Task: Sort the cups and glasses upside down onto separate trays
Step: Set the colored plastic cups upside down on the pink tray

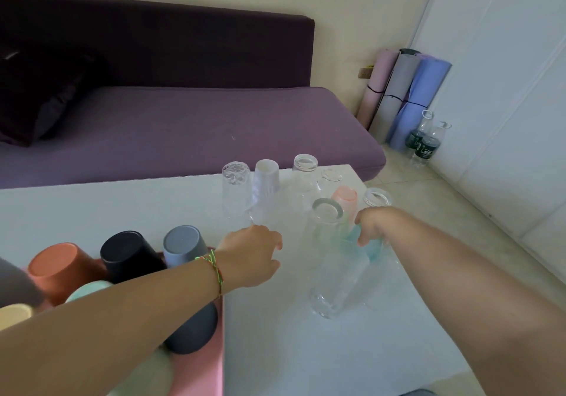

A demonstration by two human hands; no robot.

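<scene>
On the white table, my right hand grips the top of a light blue cup, seen partly through clear glasses. A tall upturned glass stands just left of that hand, and another clear glass is nearer me. My left hand hovers loosely curled beside them and holds nothing. Further back stand a faceted glass, a white ribbed cup, a pink cup and more clear glasses, all upside down. At the left, a pink tray carries upturned orange, black and grey-blue cups.
A purple sofa runs along the table's far edge, with a dark cushion on it. Rolled mats and two water bottles stand in the right corner on the tiled floor. The table's right edge is close to my right forearm.
</scene>
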